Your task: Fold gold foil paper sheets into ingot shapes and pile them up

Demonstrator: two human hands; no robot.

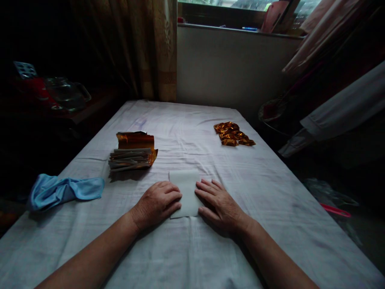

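A pale rectangular sheet of paper lies flat on the white cloth in front of me. My left hand rests palm down with its fingertips on the sheet's left edge. From the other side, my right hand touches the right edge, its fingers stretched out and slightly spread. Beyond my left hand stands a stack of gold foil paper sheets, their pale edges facing me. Several folded gold foil pieces lie in a small heap at the far right.
The white cloth covers the table and is slightly wrinkled. A crumpled blue cloth lies at the left edge. On a dark side table at left sits a glass jar with a handle. Hanging clothes crowd the right side.
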